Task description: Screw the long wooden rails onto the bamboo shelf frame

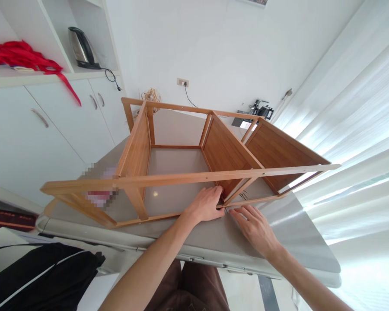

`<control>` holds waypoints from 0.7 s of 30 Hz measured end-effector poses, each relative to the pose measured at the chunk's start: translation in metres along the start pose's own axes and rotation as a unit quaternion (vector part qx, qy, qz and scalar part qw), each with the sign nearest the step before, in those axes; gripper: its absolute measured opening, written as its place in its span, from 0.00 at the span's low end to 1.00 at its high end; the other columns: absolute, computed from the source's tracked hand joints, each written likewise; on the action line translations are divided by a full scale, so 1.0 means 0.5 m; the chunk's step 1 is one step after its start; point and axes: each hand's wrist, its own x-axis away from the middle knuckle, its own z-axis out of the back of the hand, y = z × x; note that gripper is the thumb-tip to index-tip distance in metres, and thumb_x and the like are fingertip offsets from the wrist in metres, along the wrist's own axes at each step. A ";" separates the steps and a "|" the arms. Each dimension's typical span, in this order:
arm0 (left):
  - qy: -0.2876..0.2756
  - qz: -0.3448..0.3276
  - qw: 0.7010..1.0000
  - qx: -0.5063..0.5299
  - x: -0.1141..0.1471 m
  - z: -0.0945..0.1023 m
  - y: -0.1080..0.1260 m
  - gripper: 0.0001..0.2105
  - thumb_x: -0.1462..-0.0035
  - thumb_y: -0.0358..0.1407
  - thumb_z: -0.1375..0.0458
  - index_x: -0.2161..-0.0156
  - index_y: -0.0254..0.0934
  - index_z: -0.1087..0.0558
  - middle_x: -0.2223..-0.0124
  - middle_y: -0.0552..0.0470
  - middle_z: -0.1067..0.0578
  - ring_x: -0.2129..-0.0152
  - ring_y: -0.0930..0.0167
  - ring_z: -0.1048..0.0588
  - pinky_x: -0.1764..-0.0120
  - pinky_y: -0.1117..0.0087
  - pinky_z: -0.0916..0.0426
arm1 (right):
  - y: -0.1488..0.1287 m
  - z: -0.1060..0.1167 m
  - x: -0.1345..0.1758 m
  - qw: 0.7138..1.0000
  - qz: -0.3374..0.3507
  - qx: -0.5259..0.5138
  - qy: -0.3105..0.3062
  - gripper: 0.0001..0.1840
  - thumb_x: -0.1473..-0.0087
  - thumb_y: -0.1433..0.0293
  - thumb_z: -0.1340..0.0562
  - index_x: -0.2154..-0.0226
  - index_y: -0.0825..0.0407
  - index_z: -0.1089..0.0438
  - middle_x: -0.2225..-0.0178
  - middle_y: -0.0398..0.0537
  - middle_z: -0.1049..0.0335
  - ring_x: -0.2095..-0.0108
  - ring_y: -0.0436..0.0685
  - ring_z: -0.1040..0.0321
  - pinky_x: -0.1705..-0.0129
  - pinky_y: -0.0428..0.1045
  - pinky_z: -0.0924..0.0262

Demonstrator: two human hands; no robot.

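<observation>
A wooden shelf rack [168,178] lies on its side across the grey table, its shelf panels standing upright. My left hand [207,203] is closed around its lower near rail, where the middle shelf panel [225,147] meets the frame. Just to the right of that joint is my right hand [254,226], palm down, with the thumb and fingertips pinched close to the rail. Something small and thin shows at those fingertips, too small to name. Several small screws or pins [243,195] lie on the table inside the frame, behind the right hand.
The grey table [298,242] has a rounded right corner near white curtains [369,142]. A kettle [82,47] and red cloth [26,56] rest on the left cabinet. A black bag [45,272] sits at lower left. Dark appliances [259,110] stand by the wall.
</observation>
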 end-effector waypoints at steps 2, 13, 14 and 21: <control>-0.002 0.003 1.000 -0.002 0.000 -0.001 -0.001 0.14 0.46 0.41 0.42 0.58 0.40 0.39 0.56 0.47 0.25 0.59 0.61 0.25 0.57 0.62 0.34 | 0.002 -0.008 0.009 1.000 -0.001 -0.007 0.009 0.14 0.35 0.77 0.47 0.52 0.55 0.30 0.61 0.52 0.26 0.59 0.58 0.33 0.56 0.54 0.40; -0.002 0.002 1.000 0.004 -0.002 0.001 -0.001 0.15 0.47 0.42 0.41 0.58 0.40 0.39 0.57 0.48 0.24 0.61 0.62 0.24 0.57 0.62 0.34 | -0.008 -0.019 0.012 0.998 -0.045 -0.037 0.008 0.12 0.35 0.77 0.47 0.54 0.54 0.30 0.57 0.51 0.27 0.58 0.57 0.31 0.53 0.54 0.39; -0.002 0.001 1.000 0.004 -0.002 0.001 -0.001 0.15 0.47 0.42 0.41 0.58 0.40 0.39 0.57 0.48 0.24 0.61 0.62 0.24 0.58 0.62 0.34 | -0.008 -0.019 0.016 0.998 -0.041 -0.039 0.010 0.12 0.35 0.77 0.47 0.53 0.54 0.31 0.56 0.51 0.27 0.57 0.57 0.31 0.53 0.54 0.39; -0.004 -0.003 1.000 -0.003 0.000 0.003 0.000 0.14 0.47 0.42 0.42 0.59 0.40 0.39 0.57 0.48 0.24 0.60 0.61 0.25 0.58 0.62 0.34 | -0.009 -0.003 0.018 1.000 -0.025 -0.011 0.009 0.15 0.37 0.80 0.48 0.52 0.54 0.30 0.58 0.52 0.28 0.58 0.58 0.33 0.54 0.54 0.40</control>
